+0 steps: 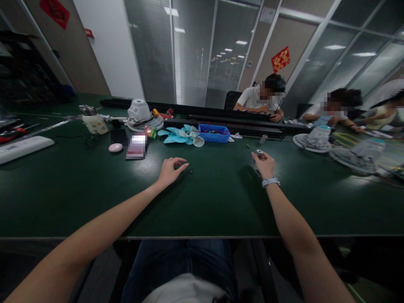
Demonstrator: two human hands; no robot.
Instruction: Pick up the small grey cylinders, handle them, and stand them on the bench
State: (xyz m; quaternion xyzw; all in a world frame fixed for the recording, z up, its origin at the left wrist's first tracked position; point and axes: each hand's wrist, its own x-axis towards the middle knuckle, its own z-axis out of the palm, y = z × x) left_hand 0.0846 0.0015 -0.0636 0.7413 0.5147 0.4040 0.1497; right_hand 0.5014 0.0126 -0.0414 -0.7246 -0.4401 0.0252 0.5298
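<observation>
My left hand (172,170) hovers low over the green table (208,202), its fingers apart and nothing between them. Just right of its fingertips lies a tiny dark piece (191,171). My right hand (265,164), with a pale watch on the wrist, is closed on a small shiny metal part (259,152) at its fingertips. Beyond my hands are light-blue fan blades (176,135) and a blue bin (214,134) with small parts and wires in it. A small thin piece (248,146) lies to the left of my right hand.
A white fan base (139,111), a patterned cup (94,123), a pink oval object (115,147) and a power strip (27,148) stand or lie to the left. Black rails (189,115) cross behind. White fan parts (312,141) sit at right; several people sit beyond.
</observation>
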